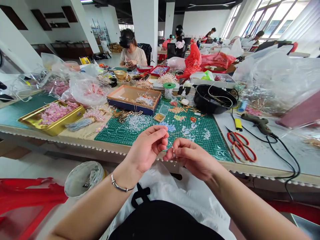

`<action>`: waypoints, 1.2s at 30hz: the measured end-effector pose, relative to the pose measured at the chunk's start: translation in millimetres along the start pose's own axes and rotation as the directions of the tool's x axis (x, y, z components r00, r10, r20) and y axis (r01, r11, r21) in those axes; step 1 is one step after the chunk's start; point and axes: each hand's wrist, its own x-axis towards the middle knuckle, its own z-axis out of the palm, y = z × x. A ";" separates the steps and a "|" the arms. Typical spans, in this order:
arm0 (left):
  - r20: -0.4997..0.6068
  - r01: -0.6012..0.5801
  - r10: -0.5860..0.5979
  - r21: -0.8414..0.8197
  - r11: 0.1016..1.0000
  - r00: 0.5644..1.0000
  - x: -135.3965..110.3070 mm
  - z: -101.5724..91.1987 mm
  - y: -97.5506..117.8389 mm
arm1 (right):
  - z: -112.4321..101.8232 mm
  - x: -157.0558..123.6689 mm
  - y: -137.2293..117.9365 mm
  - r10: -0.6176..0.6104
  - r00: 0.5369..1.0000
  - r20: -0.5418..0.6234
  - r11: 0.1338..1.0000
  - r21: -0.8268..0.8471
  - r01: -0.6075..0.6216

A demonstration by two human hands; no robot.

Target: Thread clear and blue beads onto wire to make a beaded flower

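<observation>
The right hand (192, 155) pinches a small beaded wire (174, 154) just past the surface's near edge; the left hand (150, 145), thumb and forefinger pressed together, grips its thin left end. Beyond them lies a green cutting mat (207, 145) with pale blue flower pieces (168, 127) and clear beads (136, 123). Right of the mat, red-handled pliers (246, 151) and a glue gun (260, 123) rest on the surface (300, 156); left, a gold tray (56, 127) holds pink flowers (56, 112). Farther back stands a black basin (206, 101).
</observation>
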 end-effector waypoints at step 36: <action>0.408 -0.244 -0.258 0.835 0.494 0.876 -42.0 10.7 -56.6 | -32.0 -96.6 23.0 0.262 0.903 -0.341 0.963 0.036 -0.266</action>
